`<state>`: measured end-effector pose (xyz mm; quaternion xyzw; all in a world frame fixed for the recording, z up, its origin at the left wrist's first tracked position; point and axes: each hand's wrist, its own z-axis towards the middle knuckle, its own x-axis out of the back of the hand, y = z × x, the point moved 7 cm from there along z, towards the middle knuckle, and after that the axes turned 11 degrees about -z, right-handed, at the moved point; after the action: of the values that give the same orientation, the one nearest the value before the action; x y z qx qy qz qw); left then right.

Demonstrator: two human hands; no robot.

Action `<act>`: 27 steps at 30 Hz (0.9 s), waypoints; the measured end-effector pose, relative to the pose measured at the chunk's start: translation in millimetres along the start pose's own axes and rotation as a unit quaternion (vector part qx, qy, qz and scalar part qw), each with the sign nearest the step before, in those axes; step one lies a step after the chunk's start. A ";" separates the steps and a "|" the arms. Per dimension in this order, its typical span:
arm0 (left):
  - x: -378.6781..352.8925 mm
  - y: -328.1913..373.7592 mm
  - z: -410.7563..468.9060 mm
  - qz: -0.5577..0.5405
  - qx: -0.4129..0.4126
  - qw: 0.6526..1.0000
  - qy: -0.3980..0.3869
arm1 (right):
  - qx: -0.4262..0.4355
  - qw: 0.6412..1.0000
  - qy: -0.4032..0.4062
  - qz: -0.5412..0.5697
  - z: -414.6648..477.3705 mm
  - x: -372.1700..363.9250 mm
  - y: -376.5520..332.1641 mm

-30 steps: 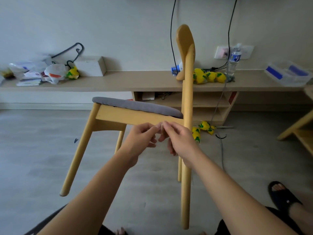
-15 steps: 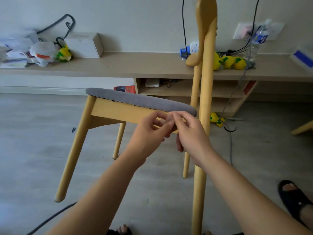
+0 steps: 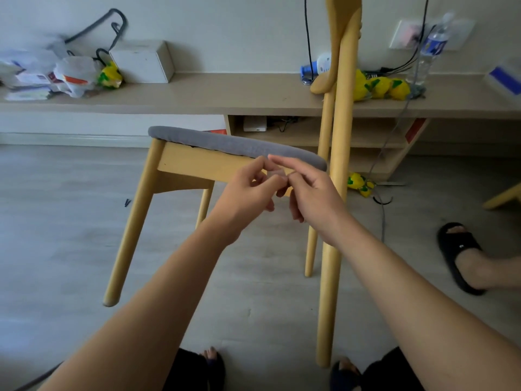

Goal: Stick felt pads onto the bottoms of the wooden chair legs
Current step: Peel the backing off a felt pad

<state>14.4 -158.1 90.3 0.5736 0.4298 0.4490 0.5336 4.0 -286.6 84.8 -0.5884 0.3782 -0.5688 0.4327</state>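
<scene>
- Pinching a small pale felt pad between them, the left hand and right hand meet in front of the chair's seat rail, fingertips closed on the pad from either side.
- The right index finger sticks out straight above the pad (the rest curl in).
- The wooden chair is tipped, its grey seat cushion sloping down to the right; the front-left leg hangs with its foot clear of the floor.
- Its nearest leg runs down between the forearms.
- A black slipper is on a foot at right.
- Behind, a long shelf carries a white box, yellow toys and a water bottle.
</scene>
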 end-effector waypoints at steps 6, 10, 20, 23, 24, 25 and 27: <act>-4.4 9.4 -5.4 0.003 -0.016 0.995 -0.101 | -0.007 1.000 0.000 0.010 -0.3 17.1 -3.0; -1.1 16.0 -6.5 -0.028 -0.012 0.992 -0.123 | -0.015 0.997 -0.057 0.041 3.8 22.3 -2.6; -6.2 16.0 -10.7 -0.142 0.078 0.956 -0.244 | -0.032 0.934 -0.251 0.251 -0.8 10.3 -3.5; -8.1 17.1 -14.5 -0.170 0.087 0.938 -0.291 | -0.058 0.861 -0.388 0.325 -16.0 2.5 -9.0; -10.4 17.8 -17.3 -0.172 0.090 0.929 -0.316 | -0.055 0.848 -0.418 0.322 -20.5 0.3 -9.6; -12.7 18.5 -20.3 -0.172 0.092 0.920 -0.339 | -0.045 0.843 -0.439 0.308 -24.0 -2.1 -10.1; -14.3 19.4 -24.3 -0.174 0.093 0.910 -0.364 | -0.024 0.842 -0.457 0.285 -27.8 -5.2 -10.6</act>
<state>-12.2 -167.7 109.5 0.6605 0.3382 0.0668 0.6670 -24.5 -280.3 92.3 -0.6580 0.3015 -0.0775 0.6856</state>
